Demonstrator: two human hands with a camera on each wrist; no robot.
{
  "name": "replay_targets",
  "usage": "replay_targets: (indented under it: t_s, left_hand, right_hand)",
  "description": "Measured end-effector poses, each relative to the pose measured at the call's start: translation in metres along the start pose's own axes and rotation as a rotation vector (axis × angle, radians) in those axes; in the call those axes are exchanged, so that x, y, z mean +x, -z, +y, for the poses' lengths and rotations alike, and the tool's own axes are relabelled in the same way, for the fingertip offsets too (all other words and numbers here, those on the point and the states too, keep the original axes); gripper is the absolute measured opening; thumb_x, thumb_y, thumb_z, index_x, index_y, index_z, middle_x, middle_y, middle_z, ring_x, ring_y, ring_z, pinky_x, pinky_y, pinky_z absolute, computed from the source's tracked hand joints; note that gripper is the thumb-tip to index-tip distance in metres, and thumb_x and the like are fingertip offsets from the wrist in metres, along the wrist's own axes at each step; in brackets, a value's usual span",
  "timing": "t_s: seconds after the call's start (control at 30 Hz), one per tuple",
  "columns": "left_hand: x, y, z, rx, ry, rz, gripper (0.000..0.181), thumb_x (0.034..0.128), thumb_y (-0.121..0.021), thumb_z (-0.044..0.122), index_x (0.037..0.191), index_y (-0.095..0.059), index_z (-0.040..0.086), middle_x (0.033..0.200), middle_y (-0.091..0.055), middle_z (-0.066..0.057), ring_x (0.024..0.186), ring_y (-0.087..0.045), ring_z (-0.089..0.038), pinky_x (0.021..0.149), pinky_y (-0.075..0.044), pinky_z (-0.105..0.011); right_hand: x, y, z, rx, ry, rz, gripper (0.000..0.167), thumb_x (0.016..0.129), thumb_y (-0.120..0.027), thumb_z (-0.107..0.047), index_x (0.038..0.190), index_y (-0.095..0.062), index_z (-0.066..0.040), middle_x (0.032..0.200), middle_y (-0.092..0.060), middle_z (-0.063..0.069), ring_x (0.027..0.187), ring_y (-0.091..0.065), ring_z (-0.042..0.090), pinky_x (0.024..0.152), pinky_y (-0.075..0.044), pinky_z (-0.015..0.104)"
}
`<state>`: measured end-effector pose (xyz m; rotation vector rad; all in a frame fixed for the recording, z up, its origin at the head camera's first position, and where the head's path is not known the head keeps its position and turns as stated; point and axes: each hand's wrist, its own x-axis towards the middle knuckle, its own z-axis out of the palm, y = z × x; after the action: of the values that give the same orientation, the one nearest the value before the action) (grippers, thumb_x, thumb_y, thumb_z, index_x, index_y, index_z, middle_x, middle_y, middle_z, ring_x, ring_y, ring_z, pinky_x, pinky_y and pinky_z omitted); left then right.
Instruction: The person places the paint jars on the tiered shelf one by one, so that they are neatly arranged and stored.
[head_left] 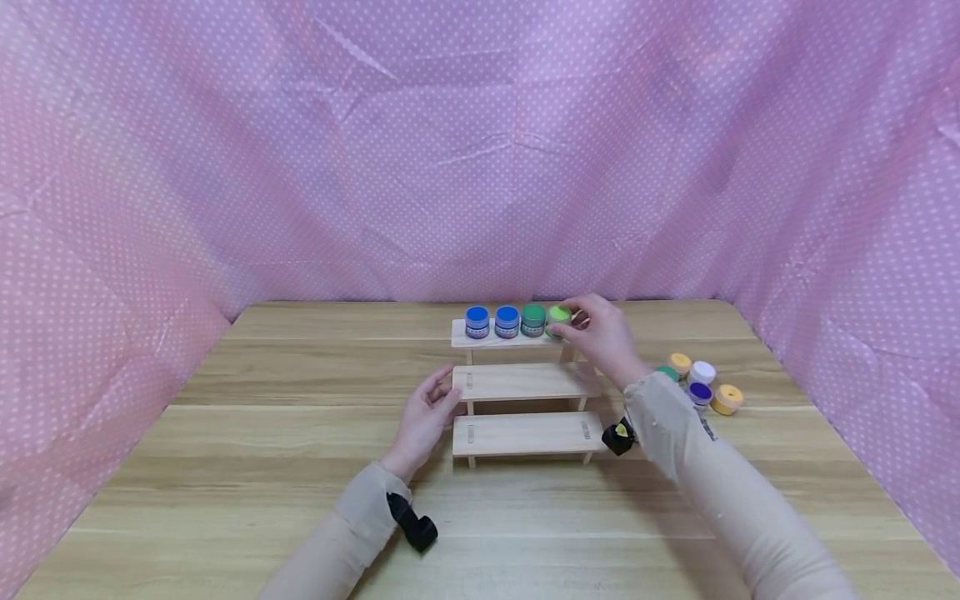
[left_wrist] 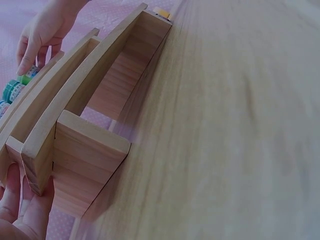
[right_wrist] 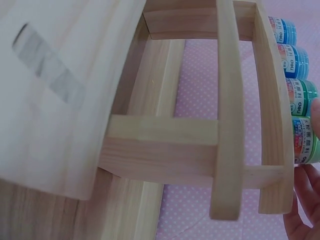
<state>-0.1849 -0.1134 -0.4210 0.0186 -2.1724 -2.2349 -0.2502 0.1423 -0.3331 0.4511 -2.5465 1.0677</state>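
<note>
A three-tier wooden step stand (head_left: 525,382) is on the table. On its top tier, from left to right, stand two blue paint jars (head_left: 507,322), a dark green paint jar (head_left: 533,321) and a light green paint jar (head_left: 557,315). My right hand (head_left: 603,335) pinches that light green jar between thumb and fingers at the tier's right end; the right wrist view shows the jar (right_wrist: 303,140) against the top board. With thumb and fingertips, my left hand (head_left: 423,421) grips the left end of the middle tier, also seen as fingers (left_wrist: 42,207) in the left wrist view.
Right of the stand, beside my right forearm, a loose group of jars stands on the wooden table (head_left: 247,417): a white jar (head_left: 702,372), a purple jar (head_left: 700,393), yellow-orange jars (head_left: 727,399) and a partly hidden green one (head_left: 667,372). A pink dotted cloth (head_left: 480,167) hangs behind.
</note>
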Motion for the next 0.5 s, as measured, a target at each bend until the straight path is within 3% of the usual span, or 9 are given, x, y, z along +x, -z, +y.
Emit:
replay_targets:
  t_s: [0.23, 0.5]
  left_hand:
    - [-0.0005, -0.0007, 0.0018, 0.0, 0.001, 0.003, 0.047, 0.0938, -0.055, 0.003, 0.14, -0.044, 0.008, 0.093, -0.059, -0.003, 0.078, -0.063, -0.011, 0.069, -0.055, -0.025]
    - [-0.0003, -0.0008, 0.0002, -0.014, -0.005, 0.001, 0.048, 0.0935, -0.055, 0.003, 0.14, -0.044, 0.006, 0.09, -0.057, 0.0, 0.078, -0.063, -0.012, 0.07, -0.055, -0.024]
  right_hand:
    - [-0.0023, -0.0004, -0.0002, -0.019, 0.036, 0.022, 0.035, 0.078, -0.078, -0.016, 0.106, -0.065, 0.001, 0.099, -0.062, 0.016, 0.084, -0.063, 0.027, 0.074, -0.055, 0.038]
    - [-0.0014, 0.0064, 0.0043, 0.038, -0.002, -0.073, 0.048, 0.079, -0.077, -0.019, 0.121, -0.059, -0.004, 0.109, -0.058, 0.013, 0.095, -0.061, 0.027, 0.082, -0.055, 0.038]
